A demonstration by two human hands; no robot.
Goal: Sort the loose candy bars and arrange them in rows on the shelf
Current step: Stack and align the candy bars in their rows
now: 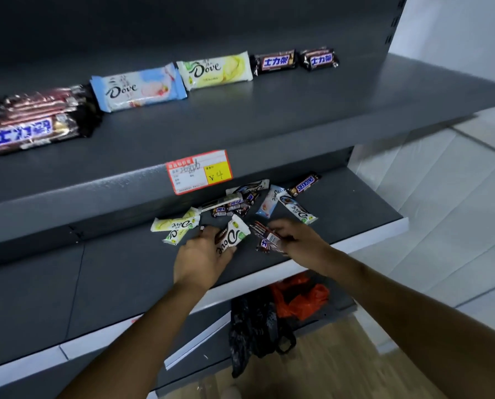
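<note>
The left hand [203, 256] held a brown Dove bar [229, 236], fingers [207, 237] curled round it. The right hand [299, 240] pinched a bundle of Snickers bars [266, 239] above the lower shelf [125, 269]. The bundle could slip (glossy wrappers) and drop into the loose pile [240, 201], mixing brands.

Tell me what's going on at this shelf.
A person is sorting candy bars. The left hand holds a brown-and-white Dove bar and the right hand pinches a dark Snickers bar, at the near edge of the loose pile on the middle shelf. On the upper shelf a row is laid out: a Snickers stack, a blue Dove bar, a yellow Dove bar and two small Snickers bars.
</note>
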